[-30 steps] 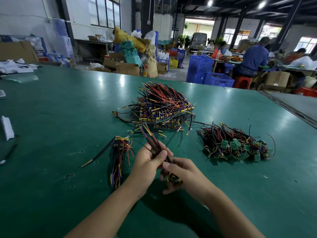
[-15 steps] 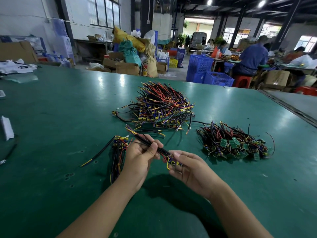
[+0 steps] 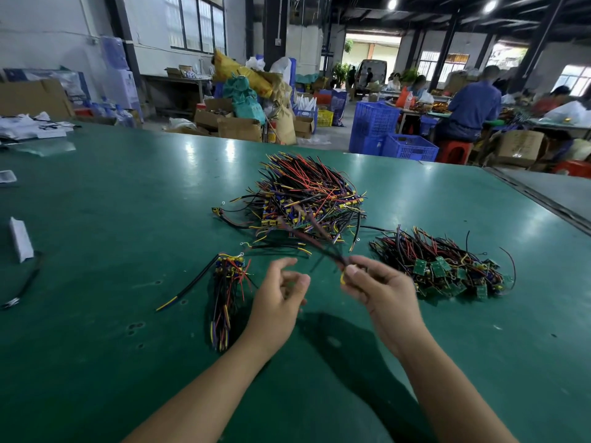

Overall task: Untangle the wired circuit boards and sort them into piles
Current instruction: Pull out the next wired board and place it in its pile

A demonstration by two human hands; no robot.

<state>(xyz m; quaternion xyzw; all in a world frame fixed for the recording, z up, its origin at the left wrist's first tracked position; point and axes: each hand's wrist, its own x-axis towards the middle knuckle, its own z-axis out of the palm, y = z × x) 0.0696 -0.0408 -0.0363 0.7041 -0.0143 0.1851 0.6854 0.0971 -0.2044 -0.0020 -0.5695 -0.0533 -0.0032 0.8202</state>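
A big tangled heap of wired circuit boards (image 3: 307, 199) lies in the middle of the green table (image 3: 96, 346). To its right sits a pile of small green boards with dark wires (image 3: 447, 266). A small sorted bundle (image 3: 225, 289) lies on the left, wires trailing toward me. My right hand (image 3: 380, 289) pinches one wired board (image 3: 319, 247) at its board end, its blurred wires stretching up-left toward the heap. My left hand (image 3: 278, 292) hovers beside the small bundle, fingers loosely curled and holding nothing.
A white block (image 3: 20, 239) and a dark cable (image 3: 22, 289) lie at the table's left edge. Papers (image 3: 32, 127) sit at the far left corner. Blue crates (image 3: 393, 135), boxes and seated people are beyond the table. A second table (image 3: 563, 190) adjoins on the right.
My left hand has let go of the wires and opened. My right hand has carried the wired board to the right and slightly up, its wires swinging toward the heap.
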